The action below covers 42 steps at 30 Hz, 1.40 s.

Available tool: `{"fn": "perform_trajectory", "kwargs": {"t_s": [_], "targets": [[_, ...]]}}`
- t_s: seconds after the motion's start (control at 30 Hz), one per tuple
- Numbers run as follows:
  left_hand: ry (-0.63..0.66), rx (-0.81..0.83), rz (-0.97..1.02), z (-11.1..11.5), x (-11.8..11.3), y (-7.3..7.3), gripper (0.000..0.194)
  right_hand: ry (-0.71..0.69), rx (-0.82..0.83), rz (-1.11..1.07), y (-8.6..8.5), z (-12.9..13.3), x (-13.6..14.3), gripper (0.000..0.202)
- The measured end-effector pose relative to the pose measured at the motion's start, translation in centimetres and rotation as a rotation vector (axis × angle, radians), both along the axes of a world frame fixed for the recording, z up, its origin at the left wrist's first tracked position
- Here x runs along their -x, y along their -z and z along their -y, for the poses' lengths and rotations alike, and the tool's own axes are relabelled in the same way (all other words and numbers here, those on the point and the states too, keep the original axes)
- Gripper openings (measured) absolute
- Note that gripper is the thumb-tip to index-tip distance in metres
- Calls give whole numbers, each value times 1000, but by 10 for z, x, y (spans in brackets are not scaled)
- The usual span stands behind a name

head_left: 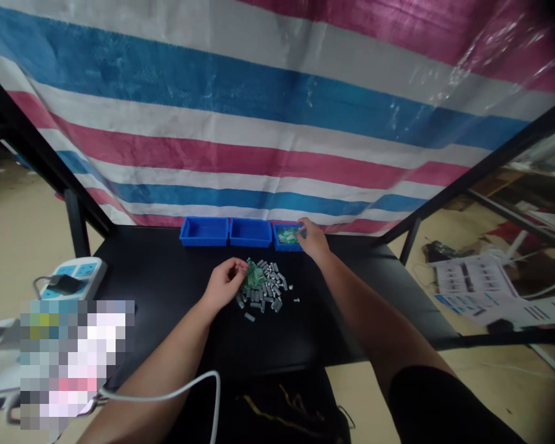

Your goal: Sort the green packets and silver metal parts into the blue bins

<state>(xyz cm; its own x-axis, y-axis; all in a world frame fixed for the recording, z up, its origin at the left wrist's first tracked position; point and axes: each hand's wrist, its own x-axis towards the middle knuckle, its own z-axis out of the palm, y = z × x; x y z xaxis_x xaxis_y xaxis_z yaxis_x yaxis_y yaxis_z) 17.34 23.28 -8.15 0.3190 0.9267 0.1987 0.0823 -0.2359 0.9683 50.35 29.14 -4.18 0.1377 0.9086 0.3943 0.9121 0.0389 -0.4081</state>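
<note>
My left hand (222,285) is at the left side of a pile of small grey metal parts (271,287) on the black table. Its thumb and fingers are pinched at the edge of a green see-through piece (251,275) that lies over the pile. My right hand (314,240) reaches over the right end of the right blue bin (287,248), its fingers bent and apart. Small green pieces (287,235) lie inside that bin, close to the fingertips. Whether any of them touches the right fingers is too small to tell.
Left of that bin stand a middle blue bin (250,240) and a left blue bin (204,240). A striped sheet (259,154) hangs behind the table. At the left are a power strip (90,277) and a white cable (166,394). Printed sheets (474,277) lie at the right.
</note>
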Motion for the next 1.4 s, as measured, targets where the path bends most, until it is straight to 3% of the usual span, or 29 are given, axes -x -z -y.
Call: {"fn": "perform_trajectory", "kwargs": {"t_s": [0.13, 0.3, 0.47, 0.73, 1.2, 1.4], "targets": [[-10, 2, -6, -2, 2, 0, 20, -110, -145, 116, -9, 3, 7, 31], [-12, -5, -19, -1, 0, 0, 21, -326, 26, 231, -16, 9, 16, 25], [-11, -24, -51, 0, 0, -2, 19, -255, 144, 307, -16, 18, 17, 30], [-5, -26, -65, 0, 0, -2, 17, -277, 147, 278, -11, 23, 15, 30], [-32, -34, -72, -1, 3, -5, 17, -196, 221, 349, -4, 41, 29, 35], [-35, -26, -64, -1, 3, -5, 16, -136, 96, 247, -7, 50, 32, 37]]}}
